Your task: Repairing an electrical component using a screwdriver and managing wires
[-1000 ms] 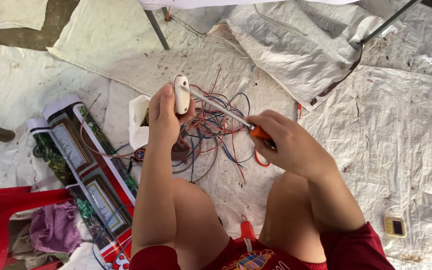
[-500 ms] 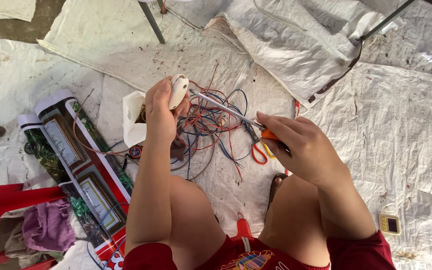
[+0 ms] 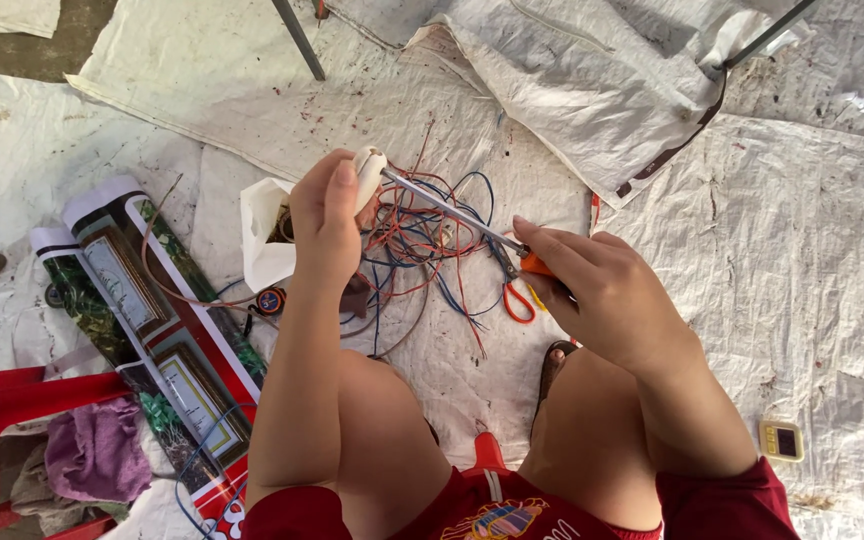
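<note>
Wire tangle (image 3: 422,250) crowding ground beneath both hands, bare sheeting (image 3: 802,250) open rightward, rolled banners (image 3: 152,320) blocking left

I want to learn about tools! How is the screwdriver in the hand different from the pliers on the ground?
The screwdriver is held up in the right hand, its tip against the white plastic piece in the left hand; the pliers lie untouched on the woven sheet. The screwdriver is one long straight shaft; the pliers have two curved handles. Both have orange or red grips.
</note>
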